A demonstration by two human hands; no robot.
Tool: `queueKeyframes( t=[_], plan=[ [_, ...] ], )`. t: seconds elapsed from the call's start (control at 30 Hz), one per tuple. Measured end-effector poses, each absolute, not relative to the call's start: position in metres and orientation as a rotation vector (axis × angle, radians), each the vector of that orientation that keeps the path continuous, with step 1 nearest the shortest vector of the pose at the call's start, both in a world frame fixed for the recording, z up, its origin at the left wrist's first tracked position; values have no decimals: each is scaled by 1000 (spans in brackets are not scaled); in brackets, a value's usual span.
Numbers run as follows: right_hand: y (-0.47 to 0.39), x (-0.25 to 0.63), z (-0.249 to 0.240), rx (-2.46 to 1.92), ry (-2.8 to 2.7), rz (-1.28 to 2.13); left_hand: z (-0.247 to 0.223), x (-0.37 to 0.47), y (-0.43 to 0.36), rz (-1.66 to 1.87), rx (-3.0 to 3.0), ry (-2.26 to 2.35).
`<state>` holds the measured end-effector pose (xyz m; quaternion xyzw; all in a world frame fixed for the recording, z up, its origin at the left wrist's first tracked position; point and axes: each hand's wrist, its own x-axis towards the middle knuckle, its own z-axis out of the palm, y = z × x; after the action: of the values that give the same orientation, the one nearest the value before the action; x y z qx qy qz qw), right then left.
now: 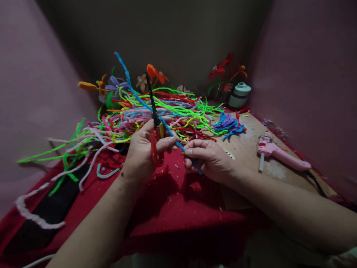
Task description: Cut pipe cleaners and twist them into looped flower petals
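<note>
A long blue pipe cleaner [134, 90] runs slantwise from the upper left down between both hands. My left hand [149, 143] is closed on it, thumb and fingers pinching its lower part. Scissors [153, 102] with red handles also rest in my left hand, their dark blades pointing up. Near the lower end of the blue stem, my right hand [205, 156] pinches it between thumb and fingers. The short end pokes out below the right fingers. Behind the hands lies a heap of colourful pipe cleaners [173, 106].
A pink glue gun [281, 154] lies on a brown board [251, 182] at the right. Blue and purple fuzzy pieces [228, 124] are beside the heap. Fuzzy flowers [158, 74] and a pale-lidded bottle [240, 93] stand behind. Red cloth [178, 212] covers the table.
</note>
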<state>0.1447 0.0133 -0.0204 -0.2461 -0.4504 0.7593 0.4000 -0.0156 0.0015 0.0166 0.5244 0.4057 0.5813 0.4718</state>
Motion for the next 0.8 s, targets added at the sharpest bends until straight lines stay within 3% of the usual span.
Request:
queueKeyframes(
  t=[0.8],
  plan=[
    [16, 146, -18, -651, -1158, 1797, 14, -19, 6, 1433, 1348, 1134]
  ],
)
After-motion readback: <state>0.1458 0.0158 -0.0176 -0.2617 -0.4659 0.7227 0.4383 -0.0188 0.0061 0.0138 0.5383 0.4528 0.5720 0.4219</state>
